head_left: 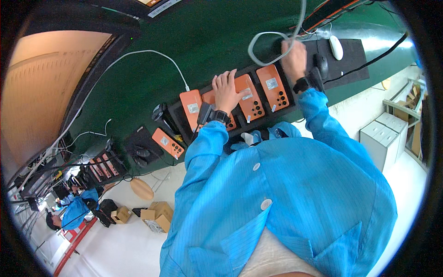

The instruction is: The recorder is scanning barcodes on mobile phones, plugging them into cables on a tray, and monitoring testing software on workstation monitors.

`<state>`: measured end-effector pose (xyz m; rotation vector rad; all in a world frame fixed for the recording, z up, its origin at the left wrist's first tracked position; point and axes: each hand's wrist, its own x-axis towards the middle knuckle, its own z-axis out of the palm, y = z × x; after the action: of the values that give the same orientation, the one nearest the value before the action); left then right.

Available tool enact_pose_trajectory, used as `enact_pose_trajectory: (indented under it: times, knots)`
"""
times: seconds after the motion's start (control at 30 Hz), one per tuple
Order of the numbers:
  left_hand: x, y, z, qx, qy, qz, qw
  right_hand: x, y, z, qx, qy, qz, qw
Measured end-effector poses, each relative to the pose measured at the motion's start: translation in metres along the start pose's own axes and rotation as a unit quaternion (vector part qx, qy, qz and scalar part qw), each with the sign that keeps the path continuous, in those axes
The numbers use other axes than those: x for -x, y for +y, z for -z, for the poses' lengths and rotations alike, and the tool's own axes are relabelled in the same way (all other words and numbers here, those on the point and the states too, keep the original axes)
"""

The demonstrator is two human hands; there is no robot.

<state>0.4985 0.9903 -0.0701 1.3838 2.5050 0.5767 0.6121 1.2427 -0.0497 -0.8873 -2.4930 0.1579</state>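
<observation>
Orange phones lie face down in a black tray [173,110]. My left hand [225,92] is spread over a partly covered orange phone [208,96]. Its thumb reaches onto the neighbouring phone [245,84], which bears a white label. Beyond that is the rightmost phone [272,79]. A white cable [175,64] runs to the top of the leftmost phone [190,99]. My right hand [295,60], slightly blurred, is closed past the tray's right end, where a looped white cable [251,50] runs into its fingers; the cable's tip is hidden.
Right of the tray, a white mouse [337,48] and a black mouse [320,65] rest on a dark mat [353,57]. A black handheld scanner [162,115] and another orange phone [168,143] are at left. Farther left, a person in blue [78,210] works near cardboard boxes [159,216].
</observation>
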Motion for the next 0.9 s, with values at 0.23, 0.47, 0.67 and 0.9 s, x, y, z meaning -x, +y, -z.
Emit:
enact_pose_trajectory:
  times: [0.23,0.47,0.67,0.9]
  knots:
    - [0.0,-0.002,-0.002,-0.02,0.007,-0.014,1.0,0.026,0.054,-0.013,-0.066,-0.092,-0.175,0.978]
    - [0.001,-0.005,-0.005,-0.014,-0.004,-0.013,1.0,0.056,0.05,0.019,-0.217,-0.124,-0.228,0.941]
    - [0.003,-0.004,-0.005,-0.029,0.025,-0.028,0.999,0.106,-0.008,0.076,-0.352,-0.216,-0.227,0.882]
    - [0.003,-0.004,-0.005,-0.028,0.051,-0.031,0.998,0.13,-0.091,0.093,-0.398,-0.38,-0.246,0.798]
